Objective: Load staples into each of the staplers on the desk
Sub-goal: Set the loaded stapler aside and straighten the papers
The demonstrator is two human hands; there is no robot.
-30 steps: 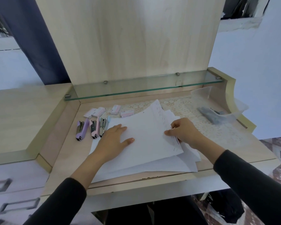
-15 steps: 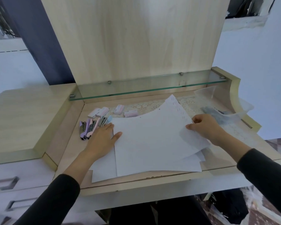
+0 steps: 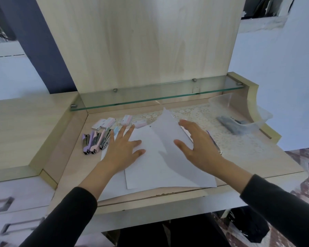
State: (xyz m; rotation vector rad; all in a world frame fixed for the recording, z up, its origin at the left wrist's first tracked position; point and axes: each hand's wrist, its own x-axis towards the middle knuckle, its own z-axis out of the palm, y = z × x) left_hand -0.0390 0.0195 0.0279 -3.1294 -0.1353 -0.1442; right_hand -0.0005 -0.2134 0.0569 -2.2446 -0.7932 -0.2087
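No stapler looks filled yet. The staplers (image 3: 96, 141) lie side by side near the worktop's (image 3: 248, 155) left edge, with small staple boxes (image 3: 112, 122) behind them. The left hand (image 3: 122, 148) lies flat and open on the paper (image 3: 161, 168). The right hand (image 3: 198, 145) is open too, holding nothing.
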